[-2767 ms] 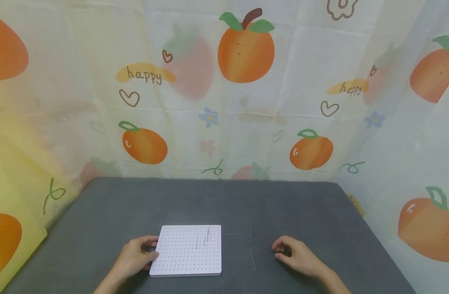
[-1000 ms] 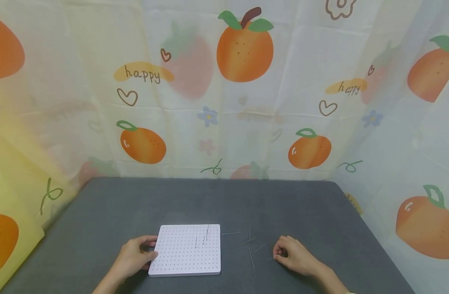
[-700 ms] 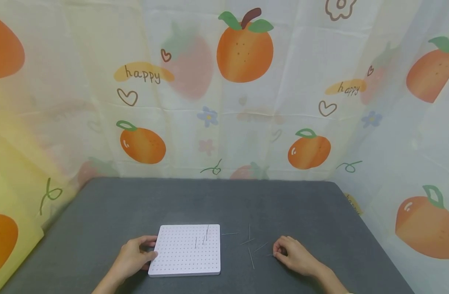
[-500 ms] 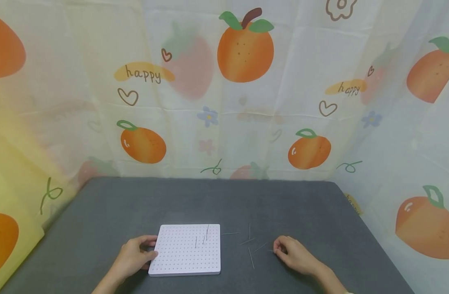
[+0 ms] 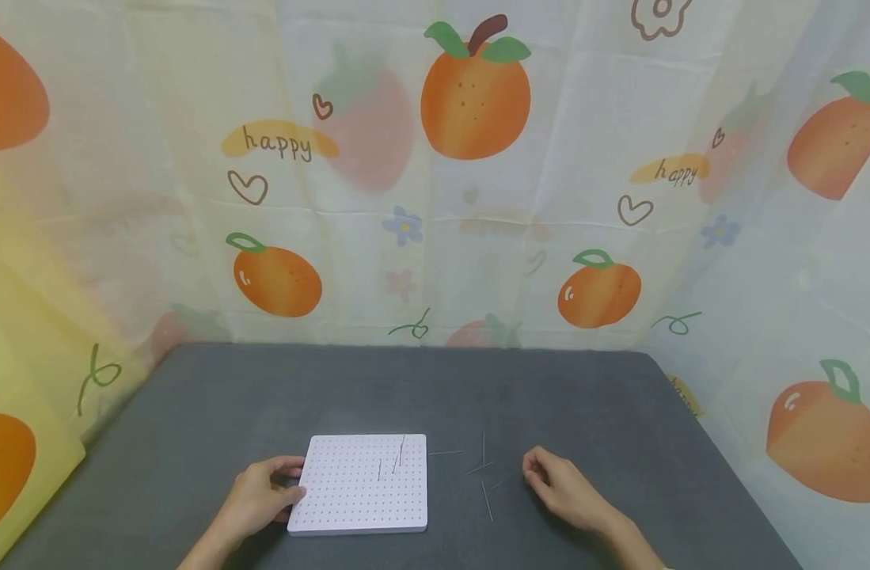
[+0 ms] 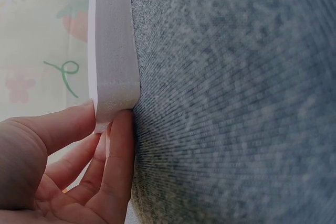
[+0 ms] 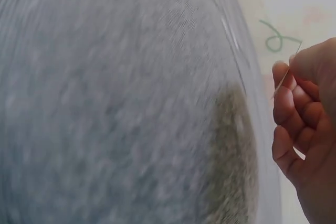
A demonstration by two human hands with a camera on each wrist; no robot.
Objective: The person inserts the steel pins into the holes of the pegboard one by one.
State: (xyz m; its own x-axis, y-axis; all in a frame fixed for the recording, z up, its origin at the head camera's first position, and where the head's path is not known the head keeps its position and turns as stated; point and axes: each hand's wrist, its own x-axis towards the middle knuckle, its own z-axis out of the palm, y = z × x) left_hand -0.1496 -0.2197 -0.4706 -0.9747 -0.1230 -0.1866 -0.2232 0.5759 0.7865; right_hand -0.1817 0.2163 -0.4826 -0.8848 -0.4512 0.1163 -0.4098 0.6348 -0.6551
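Observation:
In the head view my left hand (image 5: 259,497) pinches the left edge of a white board with rows of small holes (image 5: 356,507). The left wrist view shows the thumb and fingers (image 6: 119,156) on either side of the board's corner (image 6: 118,95). Three thin needles (image 5: 380,470) stand upright in the board's holes, right of its middle. My right hand (image 5: 564,487) is above the table, right of the loose needles. Between its thumb and index finger it pinches one thin needle (image 7: 284,80), clear in the right wrist view but hardly visible from the head.
Several loose needles lie scattered between the board and my right hand, among them a slanted needle (image 5: 487,500) and a flat needle (image 5: 446,453). The dark grey table (image 5: 321,388) meets a fruit-patterned curtain (image 5: 477,237) at its back and sides.
My right hand has closed on a needle that lay at its fingertips. It has turned it, then risen slightly and shifted left with it. The left hand and board stay in place.

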